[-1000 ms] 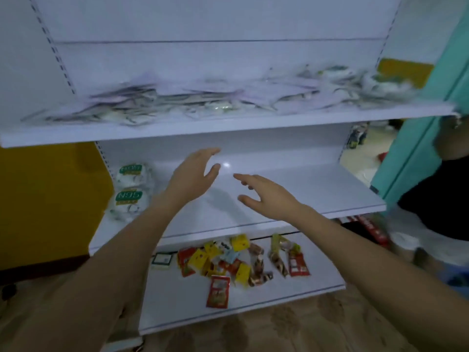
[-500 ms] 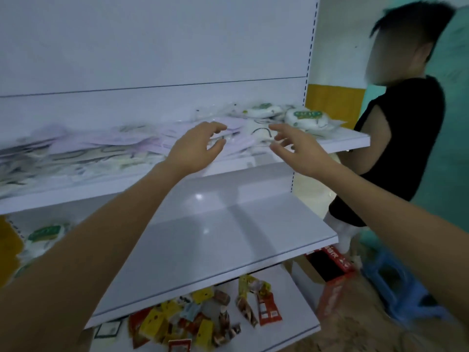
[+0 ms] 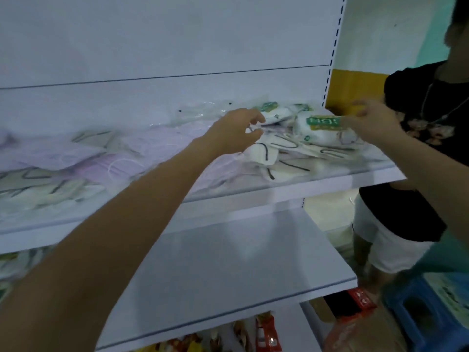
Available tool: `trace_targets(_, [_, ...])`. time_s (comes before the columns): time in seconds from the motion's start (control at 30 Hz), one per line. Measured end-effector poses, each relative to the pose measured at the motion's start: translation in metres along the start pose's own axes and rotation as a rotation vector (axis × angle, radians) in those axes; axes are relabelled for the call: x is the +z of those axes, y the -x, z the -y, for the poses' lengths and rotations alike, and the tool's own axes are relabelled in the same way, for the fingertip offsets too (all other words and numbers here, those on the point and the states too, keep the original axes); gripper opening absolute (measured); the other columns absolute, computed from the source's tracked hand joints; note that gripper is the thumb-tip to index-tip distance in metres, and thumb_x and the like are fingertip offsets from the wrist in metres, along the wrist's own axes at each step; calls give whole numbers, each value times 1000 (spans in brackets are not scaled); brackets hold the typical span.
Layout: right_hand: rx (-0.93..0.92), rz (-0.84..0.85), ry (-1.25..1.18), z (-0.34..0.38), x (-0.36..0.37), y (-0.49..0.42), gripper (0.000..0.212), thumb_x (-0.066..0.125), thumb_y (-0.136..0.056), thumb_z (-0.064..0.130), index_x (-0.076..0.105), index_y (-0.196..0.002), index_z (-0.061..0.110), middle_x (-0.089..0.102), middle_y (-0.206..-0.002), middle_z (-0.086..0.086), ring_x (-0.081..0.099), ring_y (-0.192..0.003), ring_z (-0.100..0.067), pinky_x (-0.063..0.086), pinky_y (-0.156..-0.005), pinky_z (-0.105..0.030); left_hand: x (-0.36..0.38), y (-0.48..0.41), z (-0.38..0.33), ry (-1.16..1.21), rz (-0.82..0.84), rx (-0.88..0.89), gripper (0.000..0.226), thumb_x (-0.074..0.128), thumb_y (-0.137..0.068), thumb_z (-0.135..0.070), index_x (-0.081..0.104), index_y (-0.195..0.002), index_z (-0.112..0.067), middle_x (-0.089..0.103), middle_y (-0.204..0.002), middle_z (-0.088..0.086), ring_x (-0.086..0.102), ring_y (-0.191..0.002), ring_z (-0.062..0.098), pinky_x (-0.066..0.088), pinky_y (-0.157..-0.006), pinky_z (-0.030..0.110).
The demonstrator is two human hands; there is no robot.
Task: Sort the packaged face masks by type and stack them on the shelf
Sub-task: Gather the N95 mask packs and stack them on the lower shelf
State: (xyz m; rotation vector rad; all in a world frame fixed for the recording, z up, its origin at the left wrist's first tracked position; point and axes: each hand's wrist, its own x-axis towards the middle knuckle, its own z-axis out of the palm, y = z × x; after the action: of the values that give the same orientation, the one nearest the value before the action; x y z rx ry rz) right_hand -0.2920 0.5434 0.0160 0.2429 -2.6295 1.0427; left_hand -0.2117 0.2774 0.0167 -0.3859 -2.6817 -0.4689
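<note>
Pinching the right end of the green-labelled white mask packet (image 3: 317, 128), our right hand (image 3: 370, 120) works at the right end of the white metal upper shelf (image 3: 304, 194). Our left hand (image 3: 236, 133) curls over clear-wrapped cream mask packets (image 3: 264, 154) mid-shelf; we cannot tell whether it grips. We judge the packet light, soft and slippery, best held by an end seam. Its long axis lies along the shelf's front edge.

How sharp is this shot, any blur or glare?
Head view: motion blur smears the right hand and the purple masks at far left; the left hand is somewhat sharper; a soft glare patch lies on the middle shelf; lighting is dim.
</note>
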Motion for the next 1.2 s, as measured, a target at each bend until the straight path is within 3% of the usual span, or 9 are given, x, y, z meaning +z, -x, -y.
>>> trace_targets(0.1, [143, 231, 100, -16, -1, -43, 104, 71, -66, 63, 31, -143, 6, 48, -132, -14, 53, -108, -32, 47, -86, -41, 10, -31, -3, 31, -22, -55, 29, 55, -93, -22, 56, -119, -11, 61, -111, 4, 57, -96, 18, 42, -85, 22])
trace_targets(0.2, [107, 375, 134, -41, 9, -74, 83, 68, -67, 65, 52, -128, 10, 61, -110, -11, 58, -81, -24, 47, -63, -32, 26, -61, -16, 42, 10, -145, 30, 54, -93, -23, 55, -121, -14, 58, -100, -2, 56, -86, 15, 39, -73, 16])
trace_targets(0.3, [-17, 378, -71, -48, 11, -90, 109, 81, -39, 68, 51, -130, 16, 59, -127, -6, 60, -100, -21, 51, -83, -36, 40, -85, -27, 28, 46, -218, 29, 56, -92, -26, 55, -120, -17, 59, -97, -3, 60, -83, 17, 40, -68, 16])
trace_targets(0.4, [-106, 256, -216, -46, 5, -93, 89, 81, -69, 30, 32, -143, 15, 41, -144, -6, 42, -129, -23, 39, -104, -38, 47, -99, -32, 77, 4, -284, 28, 59, -90, -28, 55, -116, -18, 65, -95, -1, 63, -71, 11, 48, -62, 15])
trace_targets(0.5, [-223, 158, -341, -50, -2, -103, 76, 71, -80, 10, 31, -143, 20, 38, -146, -6, 39, -130, -16, 38, -98, -28, 48, -107, -39, 226, -60, -363, 37, 63, -88, -31, 51, -121, -19, 69, -94, 4, 67, -76, 16, 56, -73, 27])
trace_targets(0.77, [-267, 130, -659, -2, -30, -119, 70, 73, -79, 17, 36, -139, 24, 42, -124, -1, 46, -116, -12, 46, -84, -23, 36, -120, -72, 770, -150, -466, 61, 51, -93, -42, 19, -144, -42, 52, -126, 2, 61, -102, 16, 55, -84, 29])
trace_targets(0.93, [-194, 306, -788, 43, 18, -127, 67, 61, -88, 35, 27, -143, 16, 38, -141, -10, 45, -123, -21, 43, -101, -35, 11, -116, -36, 953, -617, -416, 69, 62, -86, -1, 33, -141, -30, 43, -143, 1, 56, -117, 22, 56, -83, 41])
trace_targets(1.03, [-120, 348, -491, 44, 48, -147, 71, 54, -91, 42, 23, -145, 8, 32, -148, -13, 41, -127, -25, 36, -105, -35, -4, -95, -3, 849, -779, -477, 62, 58, -85, 5, 42, -134, -31, 34, -148, 1, 49, -124, 22, 56, -80, 39])
trace_targets(1.2, [-70, 481, -99, 37, 86, -138, 79, 67, -78, 50, 37, -132, 0, 52, -118, -17, 57, -81, -25, 43, -56, -29, -3, -64, 29, 659, -870, -553, 54, 52, -84, 12, 50, -123, -25, 52, -125, 1, 54, -113, 19, 54, -78, 26])
